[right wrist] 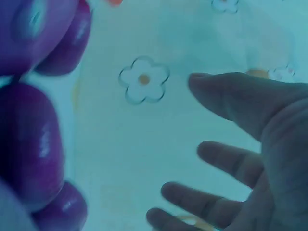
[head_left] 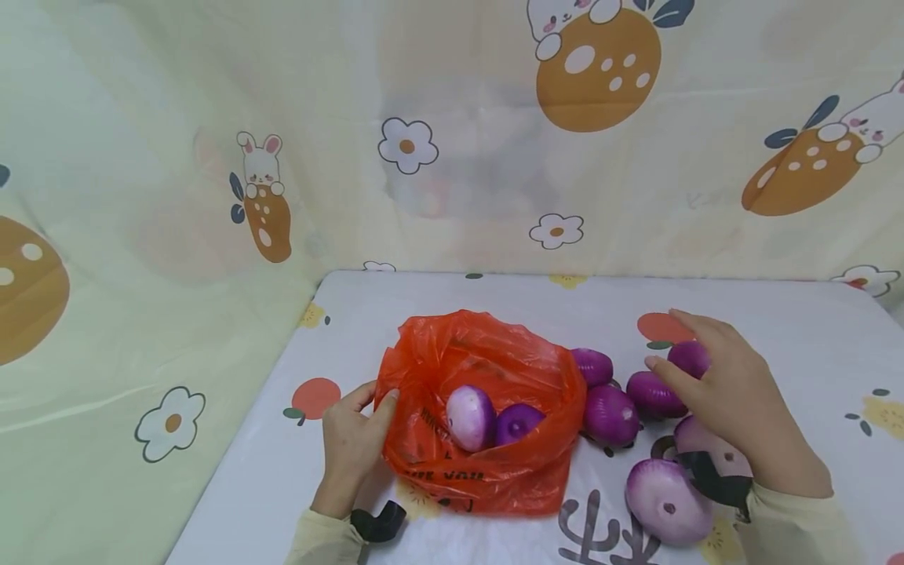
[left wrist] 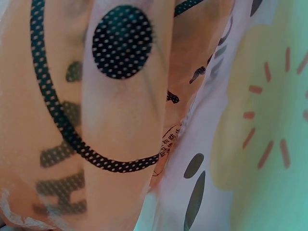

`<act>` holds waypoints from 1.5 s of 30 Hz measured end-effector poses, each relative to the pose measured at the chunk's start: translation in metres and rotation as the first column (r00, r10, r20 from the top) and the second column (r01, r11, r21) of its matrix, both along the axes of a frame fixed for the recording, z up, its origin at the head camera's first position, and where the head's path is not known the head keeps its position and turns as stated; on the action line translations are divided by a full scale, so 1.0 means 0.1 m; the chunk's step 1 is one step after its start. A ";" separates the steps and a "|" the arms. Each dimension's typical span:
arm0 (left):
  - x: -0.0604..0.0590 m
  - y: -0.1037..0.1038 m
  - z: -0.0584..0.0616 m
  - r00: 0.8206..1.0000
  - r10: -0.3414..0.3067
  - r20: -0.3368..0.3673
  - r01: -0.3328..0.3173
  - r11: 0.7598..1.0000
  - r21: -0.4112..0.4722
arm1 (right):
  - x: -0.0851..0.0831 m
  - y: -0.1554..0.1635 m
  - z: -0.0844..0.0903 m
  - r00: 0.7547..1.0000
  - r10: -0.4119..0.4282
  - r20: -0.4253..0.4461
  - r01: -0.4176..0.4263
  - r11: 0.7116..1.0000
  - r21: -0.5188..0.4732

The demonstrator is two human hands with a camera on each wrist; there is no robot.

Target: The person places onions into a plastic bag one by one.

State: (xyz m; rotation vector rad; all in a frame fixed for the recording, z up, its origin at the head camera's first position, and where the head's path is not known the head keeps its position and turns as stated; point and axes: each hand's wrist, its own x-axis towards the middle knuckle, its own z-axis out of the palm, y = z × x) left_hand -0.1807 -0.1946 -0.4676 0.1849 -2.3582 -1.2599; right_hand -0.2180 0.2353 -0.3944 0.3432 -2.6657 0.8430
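Observation:
A red plastic bag [head_left: 508,486] with black print stands wide at the mouth on the table. Two onions lie inside: a pale purple one [head_left: 466,418] and a darker onion [head_left: 519,424]. My left hand [head_left: 353,431] pinches the bag's left rim between thumb and fingers; in the left wrist view the printed bag [left wrist: 125,120] fills much of the picture and hides that hand. Over the loose purple onions [head_left: 610,416] on the right hovers my right hand [head_left: 741,384], fingers spread and holding nothing. The right wrist view shows this hand [right wrist: 269,149] apart from the onions [right wrist: 31,144].
Several loose onions are grouped right of the bag, with a large pale onion [head_left: 669,502] nearest the front. The white table cover [head_left: 282,471] has printed fruit and flowers. A patterned cloth [head_left: 480,196] hangs behind and along the left side.

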 end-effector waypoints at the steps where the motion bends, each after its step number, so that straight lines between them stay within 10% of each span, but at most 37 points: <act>1: 0.00 0.00 0.00 1.000 0.000 -0.002 0.000 1.000 0.000 | -0.02 0.05 -0.03 0.999 -0.008 0.039 0.007 1.000 0.010; 16: 0.00 0.00 0.00 0.999 -0.013 -0.036 0.012 1.000 -0.026 | -0.19 0.44 -0.33 0.917 -0.040 0.397 -0.030 0.985 0.169; 45: -0.02 -0.02 -0.01 1.000 0.011 -0.015 -0.011 1.000 -0.014 | -0.60 0.72 -0.46 0.892 0.042 0.449 -0.098 0.990 0.101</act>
